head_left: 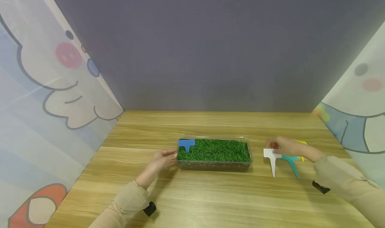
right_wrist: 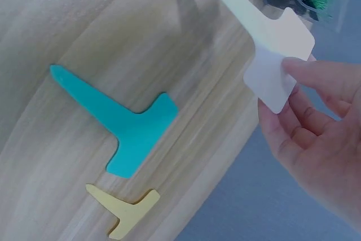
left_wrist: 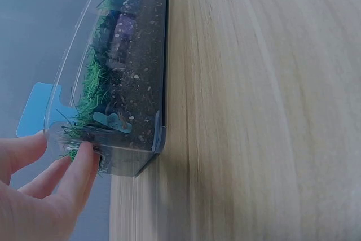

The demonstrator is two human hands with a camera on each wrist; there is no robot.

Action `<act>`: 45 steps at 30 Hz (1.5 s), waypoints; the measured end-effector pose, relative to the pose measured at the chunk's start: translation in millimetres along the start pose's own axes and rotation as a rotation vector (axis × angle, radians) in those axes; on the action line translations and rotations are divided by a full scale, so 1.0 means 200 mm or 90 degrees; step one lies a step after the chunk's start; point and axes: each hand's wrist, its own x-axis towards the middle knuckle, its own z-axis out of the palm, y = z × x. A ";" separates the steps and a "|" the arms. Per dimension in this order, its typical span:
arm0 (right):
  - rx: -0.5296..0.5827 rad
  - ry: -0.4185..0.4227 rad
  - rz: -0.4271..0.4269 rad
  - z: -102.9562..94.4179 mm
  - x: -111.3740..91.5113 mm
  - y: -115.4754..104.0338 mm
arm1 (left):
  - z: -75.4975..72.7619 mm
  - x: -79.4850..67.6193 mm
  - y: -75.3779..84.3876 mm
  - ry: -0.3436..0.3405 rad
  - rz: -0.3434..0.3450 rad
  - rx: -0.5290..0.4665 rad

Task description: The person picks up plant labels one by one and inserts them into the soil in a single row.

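Note:
A long clear plastic planter box filled with soil and green grass sits on the table. A blue T-shaped plant label stands in its left end. My left hand touches the box's left end, fingertips against the end wall and thumb by the rim. My right hand pinches the broad head of a white T-shaped plant label between thumb and fingers, its stem pointing away from the palm. Below that hand lie a teal plant label and a yellow one.
The wood-grain table ends at a grey back panel. Cartoon-printed curtains hang along both sides. The teal and yellow labels lie to the right of the box.

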 end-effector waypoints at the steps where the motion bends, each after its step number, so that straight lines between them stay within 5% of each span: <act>1: 0.001 0.001 -0.004 -0.01 0.00 0.00 | 0.00 0.00 0.01 0.007 -0.008 -0.004; 13: -0.013 0.028 0.029 -0.06 -0.02 -0.06 | 0.01 -0.01 0.01 0.015 -0.010 -0.009; 28: -0.112 0.166 0.024 -0.10 0.00 -0.17 | 0.02 -0.01 0.02 0.018 -0.015 -0.008; 45: -0.191 0.297 -0.041 -0.10 0.07 -0.33 | 0.01 0.00 0.01 0.021 -0.011 -0.011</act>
